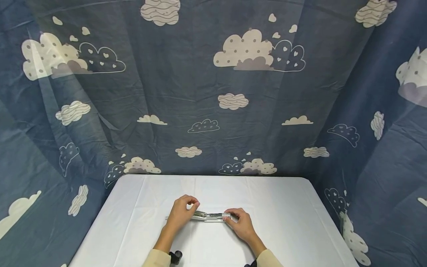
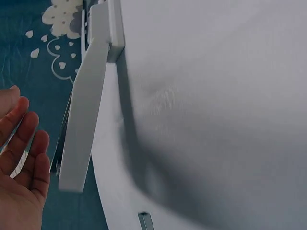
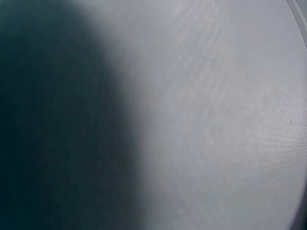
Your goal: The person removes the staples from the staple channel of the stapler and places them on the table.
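A white stapler (image 1: 205, 216), swung open with its metal inside facing up, lies across the front half of the white table. My right hand (image 1: 241, 223) grips its right end between thumb and fingers. Over the left part hovers my left hand (image 1: 181, 212), fingers loosely bent. In the left wrist view that hand (image 2: 21, 163) is apart from the stapler's white arm (image 2: 84, 115), with nothing seen in its fingers. A small silver strip (image 2: 145, 221) rests on the table nearby. The right wrist view is blurred and shows no fingers.
The white-covered table (image 1: 283, 207) reaches back to a dark blue curtain (image 1: 186, 74) printed with clouds, which also hangs at both sides. A black wrist strap (image 1: 175, 256) sits at my left cuff.
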Tool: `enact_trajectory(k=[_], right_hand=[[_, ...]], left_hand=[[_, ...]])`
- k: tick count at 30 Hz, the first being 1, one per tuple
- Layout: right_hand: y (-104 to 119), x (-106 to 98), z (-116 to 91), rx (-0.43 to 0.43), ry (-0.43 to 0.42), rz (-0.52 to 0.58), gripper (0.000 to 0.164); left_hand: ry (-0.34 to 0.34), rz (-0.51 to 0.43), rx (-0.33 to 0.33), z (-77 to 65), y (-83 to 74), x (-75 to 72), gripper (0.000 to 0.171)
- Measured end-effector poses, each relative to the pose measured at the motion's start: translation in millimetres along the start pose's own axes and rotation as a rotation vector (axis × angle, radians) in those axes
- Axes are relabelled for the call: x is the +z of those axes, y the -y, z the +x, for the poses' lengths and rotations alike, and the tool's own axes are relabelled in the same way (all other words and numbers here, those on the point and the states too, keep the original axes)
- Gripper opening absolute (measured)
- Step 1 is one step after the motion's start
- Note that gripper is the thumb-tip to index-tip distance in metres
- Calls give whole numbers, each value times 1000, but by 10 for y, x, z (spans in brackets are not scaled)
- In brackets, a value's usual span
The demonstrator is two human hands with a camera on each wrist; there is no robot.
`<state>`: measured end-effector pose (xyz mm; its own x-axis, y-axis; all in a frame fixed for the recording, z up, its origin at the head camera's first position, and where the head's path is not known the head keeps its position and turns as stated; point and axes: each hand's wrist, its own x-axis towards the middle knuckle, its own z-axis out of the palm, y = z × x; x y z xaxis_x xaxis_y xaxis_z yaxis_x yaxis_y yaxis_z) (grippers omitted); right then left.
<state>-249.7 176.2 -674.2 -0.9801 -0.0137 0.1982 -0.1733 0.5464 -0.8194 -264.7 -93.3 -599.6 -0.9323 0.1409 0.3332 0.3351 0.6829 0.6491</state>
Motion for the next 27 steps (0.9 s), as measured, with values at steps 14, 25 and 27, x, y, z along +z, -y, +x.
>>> enact_trajectory(k=[14,25,27], right_hand=[[18,-9,-4,22,8,8,21],[13,-3,-9,-4,1,10,22],[15,-5,-9,-5,4,13,22]], left_hand=[[112,9,13,0,-147,294,6],[164,29,55,-13,-196,538,6],[173,24,59,-14,-212,565,6]])
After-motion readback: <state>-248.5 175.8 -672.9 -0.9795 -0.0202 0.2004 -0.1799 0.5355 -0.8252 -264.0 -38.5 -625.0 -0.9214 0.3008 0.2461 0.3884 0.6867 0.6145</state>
